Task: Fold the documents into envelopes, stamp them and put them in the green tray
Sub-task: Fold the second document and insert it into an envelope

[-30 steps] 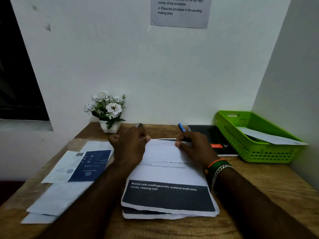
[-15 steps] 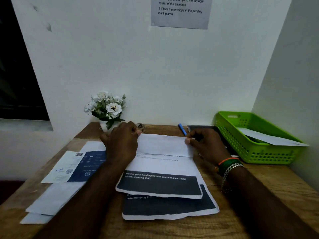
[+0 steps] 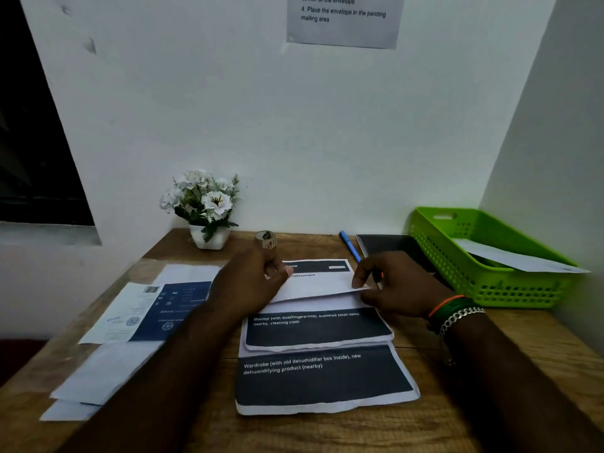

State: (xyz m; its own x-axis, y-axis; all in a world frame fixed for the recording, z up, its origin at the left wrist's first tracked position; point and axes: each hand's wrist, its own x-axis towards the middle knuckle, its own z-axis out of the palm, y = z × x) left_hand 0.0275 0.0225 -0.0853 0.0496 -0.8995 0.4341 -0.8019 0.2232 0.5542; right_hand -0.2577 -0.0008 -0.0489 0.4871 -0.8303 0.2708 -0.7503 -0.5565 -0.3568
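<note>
Left hand (image 3: 248, 286) and right hand (image 3: 392, 286) are each pinching the top document's (image 3: 318, 325) folded flap at frame centre; green tray (image 3: 483, 286) is sitting at right.

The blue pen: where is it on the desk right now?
In the head view the blue pen lies at the back of the desk, right of centre, between the tape roll and the black notebook, just beyond the right hand.

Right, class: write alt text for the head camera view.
Two hands, left hand and right hand, fold a white printed sheet over a paper stack on a wooden desk; a green plastic tray holding one white envelope sits right.
</note>
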